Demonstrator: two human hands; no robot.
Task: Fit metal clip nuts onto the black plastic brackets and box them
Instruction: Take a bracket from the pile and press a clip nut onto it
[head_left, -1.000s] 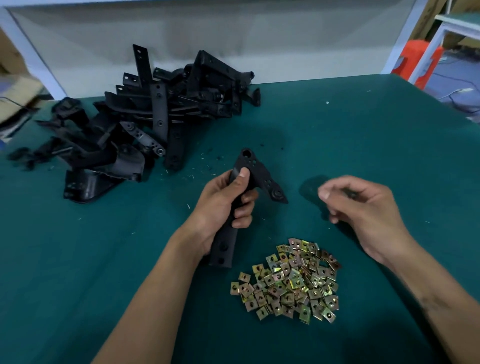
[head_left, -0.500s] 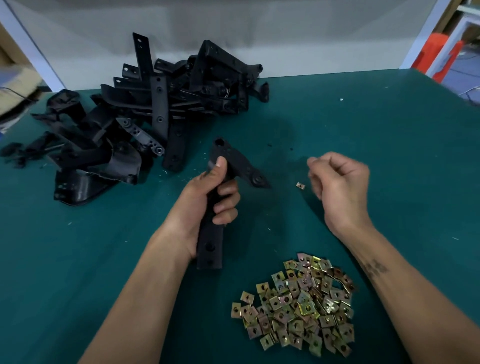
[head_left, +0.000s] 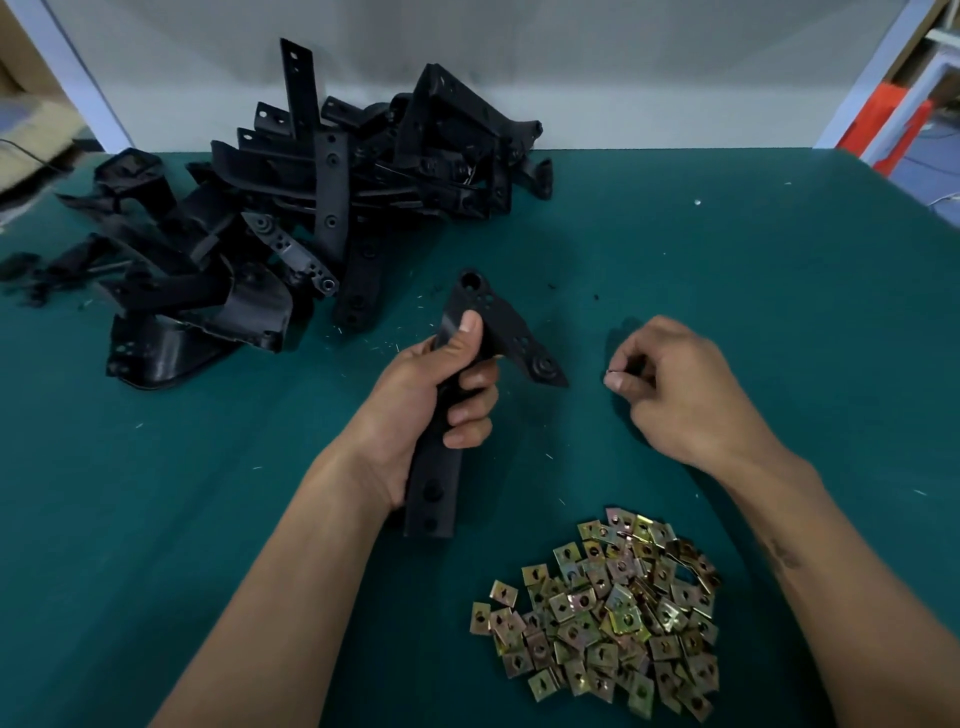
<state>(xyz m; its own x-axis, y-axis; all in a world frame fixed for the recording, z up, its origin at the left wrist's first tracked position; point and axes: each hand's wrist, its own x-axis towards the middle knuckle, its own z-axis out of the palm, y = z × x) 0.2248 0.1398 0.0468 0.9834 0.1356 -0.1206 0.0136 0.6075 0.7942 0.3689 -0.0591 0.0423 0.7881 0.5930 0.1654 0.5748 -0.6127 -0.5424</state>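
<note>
My left hand (head_left: 421, 395) grips a black plastic bracket (head_left: 498, 322) by its long strip and holds it upright over the green table. The bracket's triangular plate with holes points to the right. My right hand (head_left: 680, 395) is just right of that plate, fingers curled. Its thumb and forefinger pinch a small metal clip nut (head_left: 610, 371), of which only a sliver shows. A heap of brass-coloured clip nuts (head_left: 608, 608) lies on the cloth near me, below the right forearm.
A big pile of black brackets (head_left: 311, 208) covers the far left of the green table (head_left: 779, 270). A grey wall stands behind it. An orange object (head_left: 893, 124) sits beyond the table's far right corner. Small plastic shavings dot the cloth.
Half a second ago a single clip nut lay on the cloth beside my right fingers; now those fingers pinch it. My left hand keeps its grip on the bracket.
</note>
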